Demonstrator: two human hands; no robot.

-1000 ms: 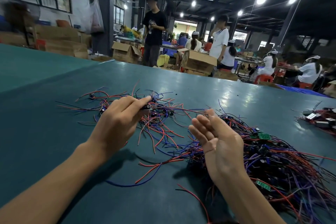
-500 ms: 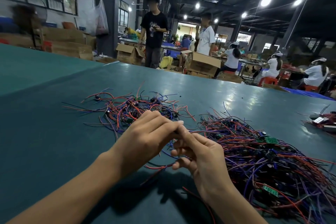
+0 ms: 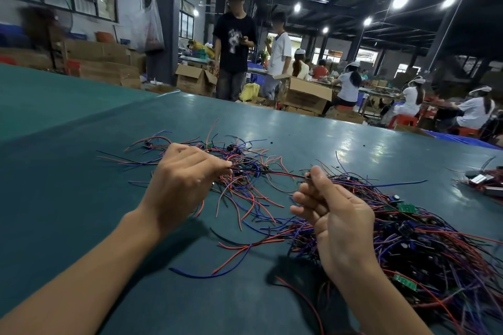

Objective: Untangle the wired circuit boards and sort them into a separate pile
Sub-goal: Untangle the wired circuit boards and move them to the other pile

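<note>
"What's in front of you?"

"A wide green table (image 3: 81,149). On my right lies the big tangle (image 3: 424,247) of red, blue and black wires with small green circuit pieces caught in it. One board (image 3: 407,208) shows just beyond my right hand. Farther out, towards the left, is the looser sorted pile (image 3: 245,182)."

"And your hands?"

"Both are above the table, between the two piles. My left hand (image 3: 182,185) has its fingertips pinched together on one end of a thin wire (image 3: 272,173). My right hand (image 3: 337,223) pinches the other end between thumb and forefinger, the other fingers curled."

"How does that wire lie?"

"Taut, running left to right from one pinch to the other, dipping a little towards the right. Something small and dark sits at my right pinch, but I cannot tell whether it is a board."

"Which way does it go next?"

"Left and away, I judge. The sorted pile is just past my left fingertips, so that hand is the nearer one. The right end must first come free of the tangle under it."
</note>
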